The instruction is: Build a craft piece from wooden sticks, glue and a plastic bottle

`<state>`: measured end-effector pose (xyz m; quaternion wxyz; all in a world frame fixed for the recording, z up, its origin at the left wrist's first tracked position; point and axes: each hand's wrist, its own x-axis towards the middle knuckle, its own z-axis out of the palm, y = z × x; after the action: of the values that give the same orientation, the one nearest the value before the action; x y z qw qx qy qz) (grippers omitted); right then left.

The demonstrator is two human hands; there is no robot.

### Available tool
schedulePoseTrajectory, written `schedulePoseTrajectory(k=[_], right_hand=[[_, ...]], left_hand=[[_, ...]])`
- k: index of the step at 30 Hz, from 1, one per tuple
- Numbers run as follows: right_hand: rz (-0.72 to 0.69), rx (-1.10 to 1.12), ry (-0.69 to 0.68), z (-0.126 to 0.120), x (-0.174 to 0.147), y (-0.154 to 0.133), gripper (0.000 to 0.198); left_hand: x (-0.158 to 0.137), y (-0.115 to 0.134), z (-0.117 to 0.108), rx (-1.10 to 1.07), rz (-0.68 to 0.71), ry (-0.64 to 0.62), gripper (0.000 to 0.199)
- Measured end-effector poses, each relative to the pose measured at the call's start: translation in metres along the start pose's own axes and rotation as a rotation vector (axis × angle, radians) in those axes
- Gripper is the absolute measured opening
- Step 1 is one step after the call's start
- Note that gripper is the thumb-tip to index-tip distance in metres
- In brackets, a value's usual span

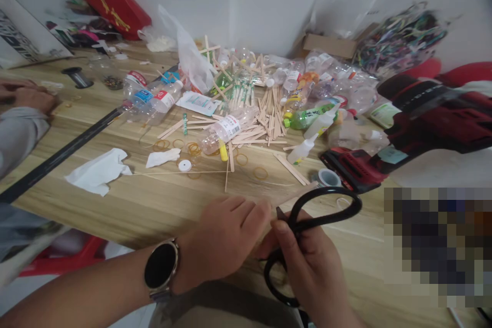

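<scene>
My left hand (228, 230), wearing a dark-faced watch (161, 265), is closed above the table's front edge. A flat wooden craft stick (295, 195) sticks out past its knuckles toward the right; the gripping fingertips are hidden. My right hand (317, 261) grips black-handled scissors (326, 208) near the pivot, thumb on top. The two handle loops are spread apart, one up to the right and one below. A short dark metal tip shows beside the left knuckles; most of the blades are out of sight.
Wooden sticks (272, 113), rubber bands (194, 149) and plastic bottles (226, 130) crowd the table's middle. Glue bottles (302, 149), a tape roll (328, 178) and a red-black power tool (423, 118) stand right. Left are a black bar (65, 151), tissue (100, 170) and another person's hands (33, 95).
</scene>
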<state>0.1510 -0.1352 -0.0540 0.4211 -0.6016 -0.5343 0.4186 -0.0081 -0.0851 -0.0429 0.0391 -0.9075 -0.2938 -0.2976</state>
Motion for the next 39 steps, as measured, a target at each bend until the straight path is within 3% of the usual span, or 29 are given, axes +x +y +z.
schedulePoseTrajectory(k=[3,6,12,14,17,21,23,25,28,31,39], right_hand=[[-0.057,-0.027,0.05,0.003,-0.002,0.002,0.038],[-0.098,-0.038,0.092,0.003,-0.003,0.001,0.033],[-0.555,-0.38,0.12,-0.011,0.004,0.009,0.026],[-0.615,-0.423,0.11,-0.015,0.007,0.016,0.02],[-0.53,-0.39,0.118,-0.016,0.005,0.023,0.015],[-0.176,-0.096,0.078,-0.012,-0.002,0.017,0.032],[-0.023,0.015,0.046,-0.011,-0.005,0.009,0.039],[0.035,-0.016,0.051,-0.012,-0.006,0.001,0.04],[-0.017,-0.21,0.07,-0.013,-0.005,-0.006,0.037],[-0.124,-0.347,0.092,-0.014,0.0,-0.007,0.034],[-0.338,-0.582,0.065,-0.014,0.013,-0.001,0.023]], left_hand=[[0.004,0.007,-0.006,-0.149,-0.114,-0.039,0.032],[0.008,0.014,-0.015,-0.393,-0.358,-0.127,0.035],[0.014,0.013,-0.023,-1.154,-0.914,-0.374,0.045],[0.015,0.013,-0.019,-1.455,-1.038,-0.444,0.045],[0.015,0.013,-0.013,-1.87,-1.12,-0.438,0.042],[0.017,0.002,-0.012,-2.164,-1.084,-0.282,0.042],[0.017,-0.005,-0.014,-2.059,-1.076,-0.076,0.039],[0.015,-0.009,-0.015,-1.697,-1.057,0.0,0.032],[0.009,-0.004,-0.013,-1.136,-0.983,-0.138,0.024],[0.007,0.006,-0.01,-0.767,-0.863,-0.23,0.022],[0.008,0.012,-0.007,-0.47,-0.679,-0.23,0.027]])
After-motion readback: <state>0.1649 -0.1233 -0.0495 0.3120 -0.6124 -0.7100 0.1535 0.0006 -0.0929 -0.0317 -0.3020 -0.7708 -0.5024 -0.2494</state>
